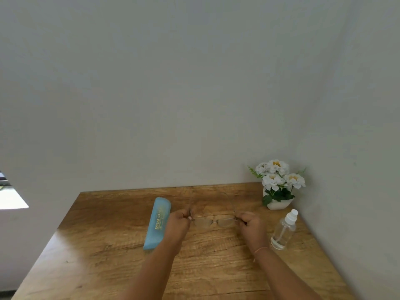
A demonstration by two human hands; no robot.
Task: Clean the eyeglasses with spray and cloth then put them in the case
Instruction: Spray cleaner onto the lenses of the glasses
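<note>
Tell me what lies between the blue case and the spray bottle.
In the head view: the eyeglasses, gripped at each end by the left hand and the right hand, over the wooden table.

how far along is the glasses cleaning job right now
Nothing looks finished yet. In hand: the left hand and right hand each pinch an end of the eyeglasses above the table. Still to do: the spray bottle stands untouched on the right, no cloth is in view, and the blue case lies closed, so spraying, wiping and casing remain.
</note>
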